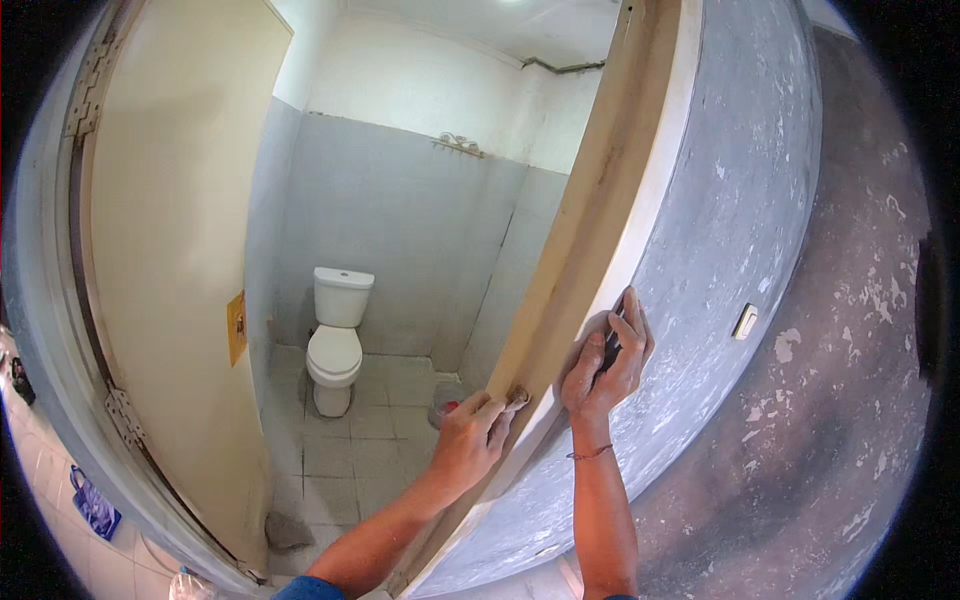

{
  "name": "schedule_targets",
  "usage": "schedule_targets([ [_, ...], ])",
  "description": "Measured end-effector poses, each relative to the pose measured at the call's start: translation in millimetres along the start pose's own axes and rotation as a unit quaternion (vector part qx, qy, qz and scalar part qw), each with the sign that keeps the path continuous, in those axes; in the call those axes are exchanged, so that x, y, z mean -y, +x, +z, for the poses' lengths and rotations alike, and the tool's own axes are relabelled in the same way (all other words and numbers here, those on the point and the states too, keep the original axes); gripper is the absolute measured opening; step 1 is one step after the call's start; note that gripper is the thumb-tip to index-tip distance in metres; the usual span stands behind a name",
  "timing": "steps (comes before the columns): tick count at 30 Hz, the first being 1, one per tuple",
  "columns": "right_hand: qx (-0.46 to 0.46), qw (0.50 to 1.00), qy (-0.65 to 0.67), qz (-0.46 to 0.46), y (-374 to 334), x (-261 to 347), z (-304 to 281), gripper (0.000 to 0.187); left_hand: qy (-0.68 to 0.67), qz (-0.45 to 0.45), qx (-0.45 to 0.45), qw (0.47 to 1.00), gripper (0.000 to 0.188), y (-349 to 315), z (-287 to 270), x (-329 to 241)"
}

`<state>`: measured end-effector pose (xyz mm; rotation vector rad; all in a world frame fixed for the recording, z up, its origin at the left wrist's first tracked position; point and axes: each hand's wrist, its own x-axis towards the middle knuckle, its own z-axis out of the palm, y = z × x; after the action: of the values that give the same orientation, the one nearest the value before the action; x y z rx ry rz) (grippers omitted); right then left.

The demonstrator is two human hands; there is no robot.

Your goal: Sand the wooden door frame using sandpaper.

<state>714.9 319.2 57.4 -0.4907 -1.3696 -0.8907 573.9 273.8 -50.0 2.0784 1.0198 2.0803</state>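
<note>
My left hand is closed in a pinch at the inner face of the wooden door frame. A small greyish-brown piece shows at its fingertips against the frame; its kind is unclear. Just to the right, my right hand rests against the white edge strip where the frame meets the grey wall. Its fingers are dusty and curled, and something dark shows between thumb and fingers, too hidden to name. A thin band circles the right wrist.
A cream door stands open at left on metal hinges. Beyond the doorway are a white toilet, a tiled floor and a wall rack. A light switch sits on the grey wall. A blue bag lies lower left.
</note>
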Motion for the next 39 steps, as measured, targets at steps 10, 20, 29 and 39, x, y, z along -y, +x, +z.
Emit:
schedule_targets([
  [10, -0.007, 1.0, 0.005, -0.001, -2.0, -2.3, 0.7, 0.02, -0.011, 0.156, -0.128, 0.979, 0.021, 77.2, 13.2, -20.5],
  [20, -0.001, 1.0, 0.02, -0.001, -3.4, -6.4, -0.3, 0.022, 0.019, 0.183, -0.146, 0.972, 0.043, 49.1, 39.1, 2.3],
  [29, -0.005, 1.0, 0.004, -0.009, -1.9, -1.3, 1.4, 0.028, 0.023, 0.159, -0.165, 0.973, 0.039, 1.6, 37.7, 4.8],
  [39, -0.008, 1.0, 0.01, -0.002, -2.0, -1.7, 2.6, 0.031, 0.045, 0.186, -0.135, 0.972, 0.039, 30.8, 25.1, -10.1],
])
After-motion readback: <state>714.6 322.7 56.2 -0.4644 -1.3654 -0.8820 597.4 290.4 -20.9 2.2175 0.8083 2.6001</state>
